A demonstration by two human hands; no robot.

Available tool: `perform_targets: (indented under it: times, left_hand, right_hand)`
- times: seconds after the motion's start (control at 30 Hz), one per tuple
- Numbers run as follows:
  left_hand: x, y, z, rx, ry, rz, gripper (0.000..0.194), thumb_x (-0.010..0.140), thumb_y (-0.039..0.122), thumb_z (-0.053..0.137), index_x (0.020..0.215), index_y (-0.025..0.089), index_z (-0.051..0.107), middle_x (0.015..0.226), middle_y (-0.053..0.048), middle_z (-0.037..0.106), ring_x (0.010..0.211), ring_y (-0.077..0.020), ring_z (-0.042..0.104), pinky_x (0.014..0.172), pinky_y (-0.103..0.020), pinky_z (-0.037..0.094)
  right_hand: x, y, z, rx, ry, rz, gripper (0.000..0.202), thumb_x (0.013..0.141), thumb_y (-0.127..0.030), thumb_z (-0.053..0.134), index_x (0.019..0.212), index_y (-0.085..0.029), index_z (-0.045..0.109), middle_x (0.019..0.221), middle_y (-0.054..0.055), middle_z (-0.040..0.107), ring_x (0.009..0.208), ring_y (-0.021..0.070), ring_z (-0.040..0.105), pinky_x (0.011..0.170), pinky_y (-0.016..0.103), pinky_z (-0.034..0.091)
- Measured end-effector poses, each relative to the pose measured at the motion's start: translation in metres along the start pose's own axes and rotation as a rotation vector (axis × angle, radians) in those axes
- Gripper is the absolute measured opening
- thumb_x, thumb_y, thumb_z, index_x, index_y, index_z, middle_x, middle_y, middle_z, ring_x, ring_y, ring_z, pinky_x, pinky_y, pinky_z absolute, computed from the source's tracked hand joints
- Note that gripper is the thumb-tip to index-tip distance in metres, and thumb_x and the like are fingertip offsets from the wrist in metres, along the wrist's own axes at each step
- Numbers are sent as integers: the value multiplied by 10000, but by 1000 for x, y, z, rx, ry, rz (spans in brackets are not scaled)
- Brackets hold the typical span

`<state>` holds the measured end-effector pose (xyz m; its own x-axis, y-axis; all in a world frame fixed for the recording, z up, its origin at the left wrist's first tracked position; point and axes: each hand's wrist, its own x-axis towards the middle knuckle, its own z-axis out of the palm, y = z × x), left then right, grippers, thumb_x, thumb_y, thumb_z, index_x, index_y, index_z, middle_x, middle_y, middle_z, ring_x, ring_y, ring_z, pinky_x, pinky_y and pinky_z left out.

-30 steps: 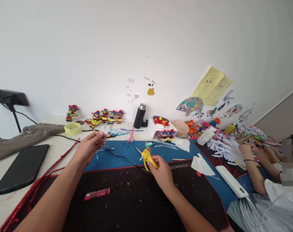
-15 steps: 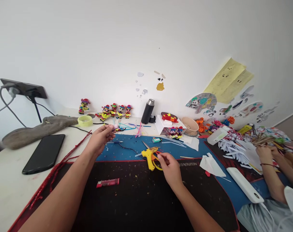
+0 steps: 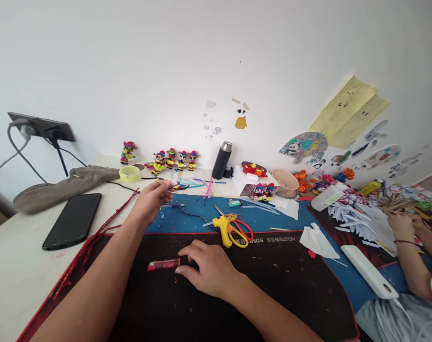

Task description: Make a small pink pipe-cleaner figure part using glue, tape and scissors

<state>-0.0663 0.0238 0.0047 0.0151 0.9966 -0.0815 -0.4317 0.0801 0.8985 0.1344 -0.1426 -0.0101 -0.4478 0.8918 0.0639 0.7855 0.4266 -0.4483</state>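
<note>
My left hand [image 3: 155, 197] is raised over the mat's back edge, its thumb and fingers pinched on a small pale pink piece [image 3: 173, 183] whose kind I cannot make out. Low over the black mat [image 3: 258, 285], my right hand [image 3: 211, 268] has its thumb and fingers apart at the right end of a red lighter [image 3: 164, 264]. Whether the fingertips touch the lighter is not clear. Just behind this hand lie a yellow glue gun [image 3: 222, 228] and scissors [image 3: 247, 230] with orange and yellow handles, partly overlapping.
Several small colourful figures [image 3: 159, 164] stand along the wall. A black thermos [image 3: 221, 160] and tape roll [image 3: 129, 174] are at the back. At left lie a phone [image 3: 73, 221] and red fuzzy stems [image 3: 95, 237]. Another person's hands [image 3: 403, 225] work at the far right.
My right hand has left the scissors and moved left and nearer to me, to the lighter. My left hand still holds the small pale piece. The view has shifted slightly.
</note>
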Motion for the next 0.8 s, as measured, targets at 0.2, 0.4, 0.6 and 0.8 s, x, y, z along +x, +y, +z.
perform_targets:
  times: [0.2,0.4,0.6,0.8]
  left_hand:
    - [0,1,0,15,4,6,524,549,499,1012,846,178,724,777,-43,720,647,-156,630,576,-255,465]
    - [0,1,0,27,-17,3,548,552,527,1006,867,169,735,814,-54,730,656,-154,630,585,-257,461]
    - [0,1,0,27,-1,2,564,531,529,1015,867,170,736,804,-47,729,650,-151,629,592,-257,462]
    - [2,-1,-2,28,0,4,554,549,525,1016,872,168,741,805,-42,726,654,-147,631,587,-251,464]
  right_hand:
    - [23,-14,11,-121,-99,-39,432,1025,-589,700,1286,-247,742,1202,52,756,968,273,782,811,370,576]
    - [29,-20,16,-120,-122,-39,308,1039,-525,710,1156,-242,743,1143,31,754,932,245,778,787,344,560]
    - [29,-17,11,-111,-136,-29,305,1027,-516,735,1128,-228,735,1126,29,762,936,237,769,769,330,531]
    - [30,-5,7,-120,-93,-20,296,1022,-497,748,1125,-219,738,1120,34,764,921,233,771,752,328,513]
